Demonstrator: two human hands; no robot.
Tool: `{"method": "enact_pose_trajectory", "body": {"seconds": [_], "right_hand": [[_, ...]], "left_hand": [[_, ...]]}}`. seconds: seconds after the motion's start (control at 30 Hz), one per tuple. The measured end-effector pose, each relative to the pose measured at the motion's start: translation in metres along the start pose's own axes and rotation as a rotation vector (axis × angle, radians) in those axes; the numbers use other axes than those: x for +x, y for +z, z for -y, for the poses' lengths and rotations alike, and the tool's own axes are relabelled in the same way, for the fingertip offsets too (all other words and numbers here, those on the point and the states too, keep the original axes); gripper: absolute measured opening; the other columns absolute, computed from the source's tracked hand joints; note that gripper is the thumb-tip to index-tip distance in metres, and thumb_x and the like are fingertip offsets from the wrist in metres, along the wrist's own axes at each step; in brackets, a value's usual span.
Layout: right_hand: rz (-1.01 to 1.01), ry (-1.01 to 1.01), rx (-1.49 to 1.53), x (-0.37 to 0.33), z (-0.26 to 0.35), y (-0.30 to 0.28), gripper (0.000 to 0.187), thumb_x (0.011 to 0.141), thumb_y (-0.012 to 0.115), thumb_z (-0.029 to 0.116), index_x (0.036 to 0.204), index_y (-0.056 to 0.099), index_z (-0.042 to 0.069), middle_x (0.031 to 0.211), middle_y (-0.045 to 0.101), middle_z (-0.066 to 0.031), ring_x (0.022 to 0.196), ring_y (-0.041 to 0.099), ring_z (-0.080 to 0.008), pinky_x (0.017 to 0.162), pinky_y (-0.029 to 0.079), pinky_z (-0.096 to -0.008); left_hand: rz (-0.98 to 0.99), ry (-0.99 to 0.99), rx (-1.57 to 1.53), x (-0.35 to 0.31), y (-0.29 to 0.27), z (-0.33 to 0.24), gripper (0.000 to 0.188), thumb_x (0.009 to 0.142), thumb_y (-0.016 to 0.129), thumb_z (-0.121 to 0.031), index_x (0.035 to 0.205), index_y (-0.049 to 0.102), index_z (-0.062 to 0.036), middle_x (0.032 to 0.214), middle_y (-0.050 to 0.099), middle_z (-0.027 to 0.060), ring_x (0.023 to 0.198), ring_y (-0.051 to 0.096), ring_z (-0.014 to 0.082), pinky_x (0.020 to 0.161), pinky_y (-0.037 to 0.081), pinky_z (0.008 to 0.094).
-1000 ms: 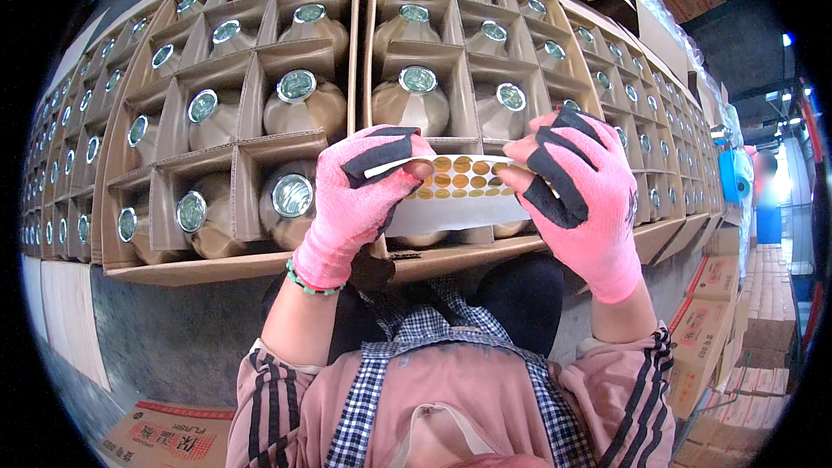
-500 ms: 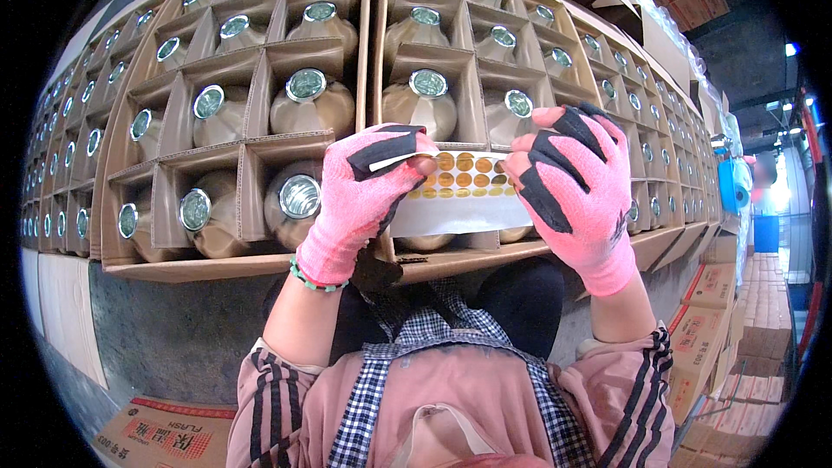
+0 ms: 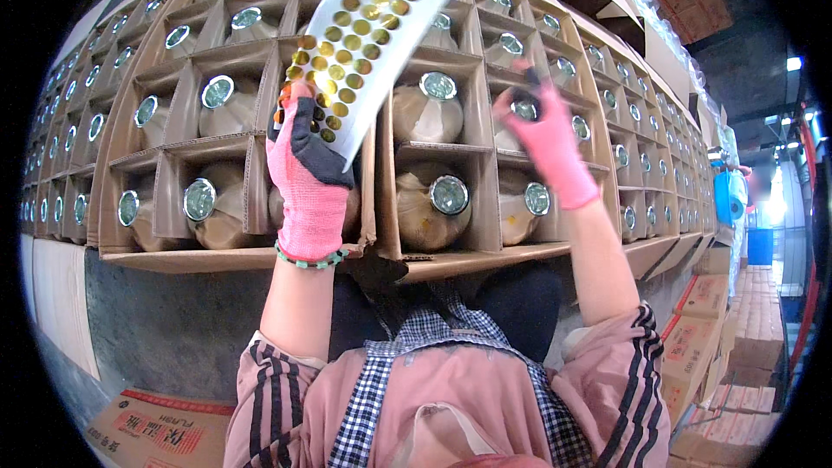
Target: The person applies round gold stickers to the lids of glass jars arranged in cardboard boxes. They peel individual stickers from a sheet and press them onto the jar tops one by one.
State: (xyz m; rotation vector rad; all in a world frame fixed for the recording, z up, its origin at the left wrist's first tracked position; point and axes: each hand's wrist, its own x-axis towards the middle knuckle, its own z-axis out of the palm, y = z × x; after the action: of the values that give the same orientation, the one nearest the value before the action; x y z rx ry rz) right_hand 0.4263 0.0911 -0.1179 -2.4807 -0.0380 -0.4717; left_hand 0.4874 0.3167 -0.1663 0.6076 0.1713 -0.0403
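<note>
Pinched sheet (image 3: 374, 35) by lower left edge in left hand (image 3: 303, 169), tilted above bottles (image 3: 426, 117), likely to leave dots (image 3: 361, 26) uncovered. Held right hand (image 3: 550, 140) curled over bottles; too blurred to tell if gripping. Separated bottles with dividers (image 3: 490, 113), presumably against knocks.

Sheet (image 3: 373, 43) is wht w/ rows of gold dots; my gloves (image 3: 308, 208) are pink w/ blk patches. My apron's (image 3: 371, 390) blk-&-wht check, sleeves (image 3: 273, 399) dusty pink w/ blk stripes, printed carton (image 3: 160, 433) brn & red.
</note>
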Motion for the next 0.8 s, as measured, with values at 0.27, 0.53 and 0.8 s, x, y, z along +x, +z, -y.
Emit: {"method": "enact_pose_trajectory", "body": {"seconds": [0.27, 0.53, 0.8], "right_hand": [[0.313, -0.144, -0.308, 0.036, -0.022, 0.084, 0.013, 0.064, 0.063, 0.02, 0.076, 0.062, 0.014, 0.129, 0.033, -0.014, 0.119, 0.026, -0.0395, 0.096, 0.026, -0.0473], [0.402, -0.282, -0.724, 0.047, -0.021, 0.096, 0.022, 0.063, 0.062, 0.019, 0.083, 0.06, 0.009, 0.128, 0.033, -0.0146, 0.118, 0.027, -0.0373, 0.093, 0.026, -0.0501], [-0.533, -0.258, -0.047, 0.011, 0.02, 0.01, 0.021, 0.066, 0.057, 0.001, 0.086, 0.054, 0.004, 0.099, 0.053, -0.0126, 0.098, 0.048, -0.0265, 0.085, 0.037, -0.0389]], "left_hand": [[-0.006, 0.022, -0.013, 0.002, -0.004, 0.005, 0.028, 0.085, 0.049, -0.023, 0.105, 0.052, -0.0043, 0.096, 0.059, 0.0068, 0.082, 0.059, 0.0159, 0.068, 0.048, 0.0282], [0.054, 0.01, 0.061, -0.001, -0.001, 0.003, 0.028, 0.084, 0.051, -0.023, 0.102, 0.053, -0.001, 0.094, 0.06, 0.0076, 0.082, 0.059, 0.0167, 0.071, 0.047, 0.0288], [0.049, 0.12, 0.165, -0.013, 0.0, 0.006, 0.019, 0.076, 0.058, -0.007, 0.093, 0.058, 0.0007, 0.082, 0.06, 0.0041, 0.073, 0.056, 0.01, 0.065, 0.045, 0.0219]]}}
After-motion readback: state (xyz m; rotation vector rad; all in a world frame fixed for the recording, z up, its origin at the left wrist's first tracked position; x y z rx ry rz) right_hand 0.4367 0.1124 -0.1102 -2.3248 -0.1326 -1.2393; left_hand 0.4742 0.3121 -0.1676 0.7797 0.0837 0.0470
